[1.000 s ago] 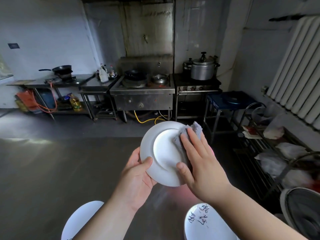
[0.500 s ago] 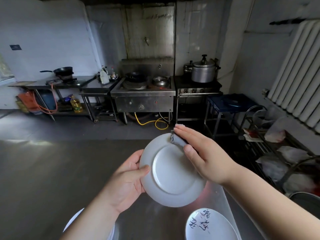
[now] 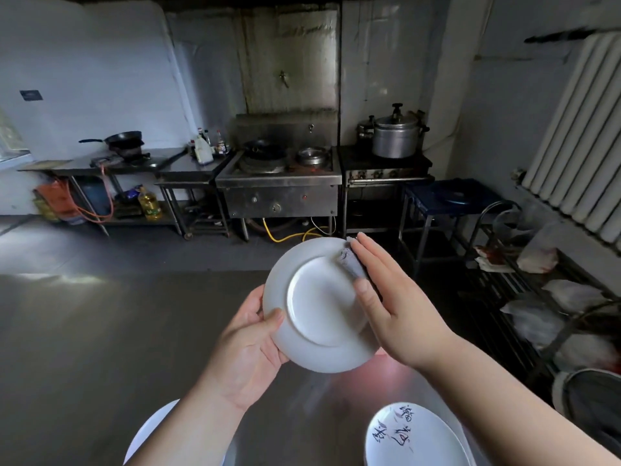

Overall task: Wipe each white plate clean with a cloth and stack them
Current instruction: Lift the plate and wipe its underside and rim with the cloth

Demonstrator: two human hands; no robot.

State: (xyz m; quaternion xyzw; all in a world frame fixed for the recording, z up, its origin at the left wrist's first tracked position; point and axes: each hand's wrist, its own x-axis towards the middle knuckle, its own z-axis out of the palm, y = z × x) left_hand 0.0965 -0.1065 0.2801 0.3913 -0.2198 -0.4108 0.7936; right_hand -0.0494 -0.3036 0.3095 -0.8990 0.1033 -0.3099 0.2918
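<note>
Under the right hand (image 3: 396, 307) fingers, the cloth (image 3: 351, 265) has slid back onto the plate (image 3: 316, 307) rim, pinched flat; left hand (image 3: 248, 341) fingers clamp the opposite edge; wiping continues.

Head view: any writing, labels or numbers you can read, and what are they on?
Plate with marks, lower right on the table: dark handwritten strokes, not legible as words.
Dark sign on the left wall: too small to read.
Oil bottle under the left bench: label blurred.
Condiment bottles beside the stove: labels too small.
Held plate: no text.
</note>
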